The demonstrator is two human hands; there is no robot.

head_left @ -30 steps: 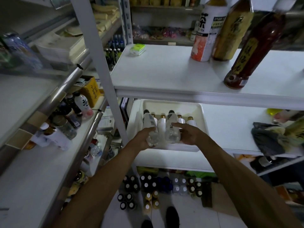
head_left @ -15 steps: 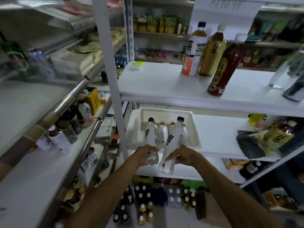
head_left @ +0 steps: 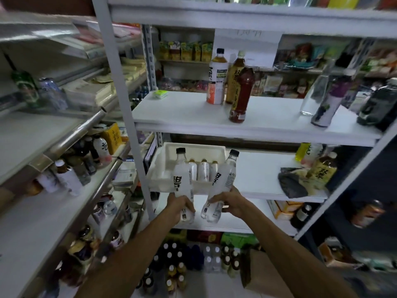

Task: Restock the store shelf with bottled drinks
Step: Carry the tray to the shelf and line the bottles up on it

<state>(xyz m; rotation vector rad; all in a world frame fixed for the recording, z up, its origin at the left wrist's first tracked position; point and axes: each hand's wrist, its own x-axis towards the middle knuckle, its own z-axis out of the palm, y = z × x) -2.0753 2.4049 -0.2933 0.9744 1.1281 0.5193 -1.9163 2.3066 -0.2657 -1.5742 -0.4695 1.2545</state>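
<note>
Bottled drinks (head_left: pixel 222 181), 2 of them, hang just in front of the white tray (head_left: pixel 160 168): the left bottle (head_left: pixel 181 177) upright, the right bottle (head_left: pixel 223 179) leaning rightward. The left hand (head_left: pixel 179 206) and right hand (head_left: pixel 231 204) each curl round a bottle's lower end. Seemingly full, smooth plastic: probably weighty, slick, slightly squashy, so hands gripping nearer mid-body would steady them better.

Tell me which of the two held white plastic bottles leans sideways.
The white black-capped plastic bottle in the right grip: its cap leans rightward, while the twin bottle in the left grip stands almost upright.
</note>
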